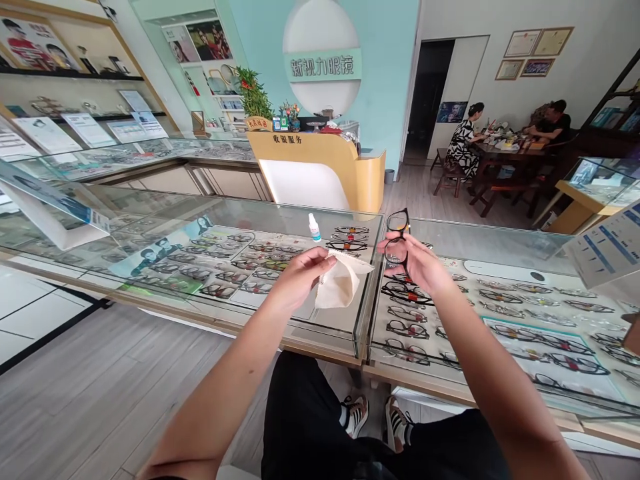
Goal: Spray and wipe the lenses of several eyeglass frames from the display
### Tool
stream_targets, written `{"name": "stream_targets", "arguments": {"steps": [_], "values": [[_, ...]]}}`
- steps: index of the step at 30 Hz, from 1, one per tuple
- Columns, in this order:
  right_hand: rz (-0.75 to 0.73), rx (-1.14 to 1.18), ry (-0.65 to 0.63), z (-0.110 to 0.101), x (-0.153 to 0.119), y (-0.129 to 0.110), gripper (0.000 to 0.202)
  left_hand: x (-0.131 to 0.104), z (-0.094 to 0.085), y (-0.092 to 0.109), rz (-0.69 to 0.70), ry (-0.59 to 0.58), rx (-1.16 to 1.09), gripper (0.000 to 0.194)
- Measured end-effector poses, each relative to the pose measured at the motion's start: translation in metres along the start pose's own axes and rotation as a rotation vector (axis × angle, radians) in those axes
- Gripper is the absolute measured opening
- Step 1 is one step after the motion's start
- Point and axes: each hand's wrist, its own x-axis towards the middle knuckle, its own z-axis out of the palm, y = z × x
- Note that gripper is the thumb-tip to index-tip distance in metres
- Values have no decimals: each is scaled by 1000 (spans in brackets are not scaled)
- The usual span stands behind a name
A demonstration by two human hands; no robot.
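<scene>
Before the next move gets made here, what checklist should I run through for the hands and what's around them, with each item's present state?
1. Beige, thin fabric cloth gripped by the left hand: ok, pinched near its upper edge.
2. Black-rimmed eyeglasses held by the right hand: ok, one lens above the other.
3. Cloth apart from the eyeglasses: ok, a gap shows between them.
4. Small white bottle standing upright on the glass-topped display counter: ok.
5. Eyeglasses free of smudges: cannot tell, too small to see.
6. Bottle tightly closed: cannot tell at this size.
</scene>
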Motion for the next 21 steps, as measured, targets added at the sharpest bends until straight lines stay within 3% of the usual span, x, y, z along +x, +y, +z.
{"name": "stream_targets", "arguments": {"steps": [6, 15, 18, 21], "values": [[30, 134, -49, 8, -1, -2, 45, 14, 23, -7, 44, -72, -115, 53], [-11, 162, 10, 4, 1, -5, 40, 31, 26, -36, -96, -222, -322, 39], [-14, 202, 18, 6, 1, -5, 40, 31, 28, -47, -158, -278, -383, 55], [-18, 238, 42, 8, 2, -4, 41, 30, 33, -59, -127, -374, -359, 78]]}}
